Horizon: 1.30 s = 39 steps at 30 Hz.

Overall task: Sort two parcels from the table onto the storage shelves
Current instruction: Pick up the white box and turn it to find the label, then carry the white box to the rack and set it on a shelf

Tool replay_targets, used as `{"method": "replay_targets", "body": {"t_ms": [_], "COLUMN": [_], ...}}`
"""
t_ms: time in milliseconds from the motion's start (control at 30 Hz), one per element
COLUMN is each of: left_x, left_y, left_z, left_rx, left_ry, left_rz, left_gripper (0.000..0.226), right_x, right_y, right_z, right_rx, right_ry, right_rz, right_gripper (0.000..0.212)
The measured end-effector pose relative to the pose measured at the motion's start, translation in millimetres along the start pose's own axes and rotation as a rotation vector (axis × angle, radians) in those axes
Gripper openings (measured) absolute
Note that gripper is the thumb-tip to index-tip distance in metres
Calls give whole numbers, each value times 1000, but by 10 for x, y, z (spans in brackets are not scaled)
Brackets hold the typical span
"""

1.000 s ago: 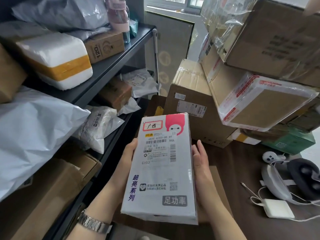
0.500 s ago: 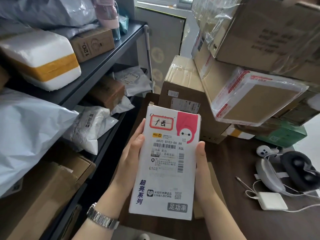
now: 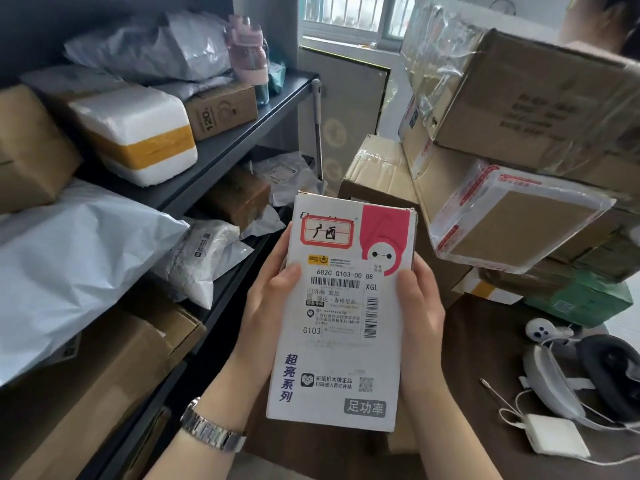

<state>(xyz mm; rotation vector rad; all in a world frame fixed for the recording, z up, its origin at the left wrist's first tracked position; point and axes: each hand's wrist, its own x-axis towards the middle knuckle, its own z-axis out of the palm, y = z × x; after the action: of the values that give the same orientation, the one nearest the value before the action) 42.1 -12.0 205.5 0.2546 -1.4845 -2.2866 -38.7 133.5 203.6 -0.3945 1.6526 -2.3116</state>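
The white labelled parcel (image 3: 341, 317), gripped along its long sides by the left hand (image 3: 273, 299) and right hand (image 3: 417, 306), has risen closer to the viewer, label upward, above the table (image 3: 485, 341); shelving on the storage shelves (image 3: 221, 157) likely awaits label reading.

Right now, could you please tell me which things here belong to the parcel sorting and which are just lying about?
Job in hand:
- white rectangular cardboard parcel with pink corner, held by left hand and right hand
- dark metal storage shelves

Lying about:
- pink plastic water bottle
- white and black headset
- white square charger
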Motion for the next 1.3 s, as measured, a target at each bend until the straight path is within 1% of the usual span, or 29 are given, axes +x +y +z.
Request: {"method": "replay_targets", "body": {"t_ms": [67, 133, 233, 267, 333, 367, 400, 467, 533, 567, 600, 633, 667, 700, 733, 767, 800, 833, 900, 933, 967, 1000, 1033, 1100, 1167, 1300], "left_x": [-127, -268, -591, -732, -958, -1078, -1229, -1646, -2044, -2257, -2515, -2777, -3109, -3416, -3695, -3958, -4230, -4541, -5238, -5614, -6008, -6391, -6687, -7294, -7927, -9193], "left_y": [105, 187, 229, 238, 278, 307, 275, 204, 234, 307, 373, 447, 426, 499, 565, 594, 651, 684, 729, 759, 737, 668, 656, 687, 640, 646], "left_z": [83, 183, 324, 357, 412, 451, 440, 471, 485, 483, 478, 515, 481, 553, 657, 779, 865, 899, 937, 952, 971, 1011, 1089, 1236, 1482, 1688], "left_rx": [16, 43, -12, -12, 26, 60, 96, 106, 159, 157, 99, 40, 34, -21, 43, 204, 266, 308, 332, 298, 257, 244, 229, 96, 152, 233], "left_ry": [61, 91, 186, 212, 288, 346, 387, 520, 662, 684, 643, 638, 711, 766, 875, 974, 1054, 1147, 1260, 1293, 1346, 1297, 1352, 1441, 1424, 1538], "left_rz": [40, 80, 106, 130, 169, 174, 203, 248, 245, 266, 280, 326, 359, 398, 444, 430, 385, 347, 312, 321, 370, 457, 561, 635, 688, 732], "left_gripper": [58, 58, 60, 67, 96, 103, 99, 76, 41, 33, 23, 27, 41, 47, 40, 31, 27, 40, 125, 144, 144, 141, 104, 54, 49, 48], "right_x": [-73, -161, -346, -418, -610, -727, -839, -1105, -1410, -1565, -1734, -1913, -2101, -2296, -2501, -2712, -2942, -3192, -3746, -4040, -4349, -4681, -5024, -5740, -6444, -7771], "right_y": [-131, -263, -384, -421, -491, -518, -524, -556, -621, -668, -731, -782, -825, -865, -911, -947, -975, -998, -1026, -1021, -1007, -994, -984, -963, -969, -999], "right_z": [2, 1, -61, -91, -155, -178, -210, -232, -221, -197, -157, -119, -68, -5, 68, 139, 207, 266, 366, 419, 471, 524, 570, 652, 689, 653], "right_rx": [-13, -17, -11, 1, 16, 21, 20, 17, 17, 10, 3, -6, -17, -19, -14, -2, 9, 16, 41, 52, 52, 50, 52, 64, 57, 53], "right_ry": [-12, -40, -124, -158, -253, -309, -362, -456, -530, -569, -612, -651, -696, -744, -796, -853, -915, -978, -1091, -1150, -1207, -1261, -1317, -1421, -1485, -1576], "right_rz": [-41, -62, -70, -47, 15, 39, 57, 78, 111, 129, 141, 150, 152, 150, 155, 164, 174, 189, 240, 266, 285, 300, 312, 346, 399, 477], "right_gripper": [57, 53, 48, 44, 38, 37, 35, 33, 32, 31, 29, 30, 32, 35, 37, 37, 36, 34, 32, 30, 29, 27, 26, 28, 34, 35]}}
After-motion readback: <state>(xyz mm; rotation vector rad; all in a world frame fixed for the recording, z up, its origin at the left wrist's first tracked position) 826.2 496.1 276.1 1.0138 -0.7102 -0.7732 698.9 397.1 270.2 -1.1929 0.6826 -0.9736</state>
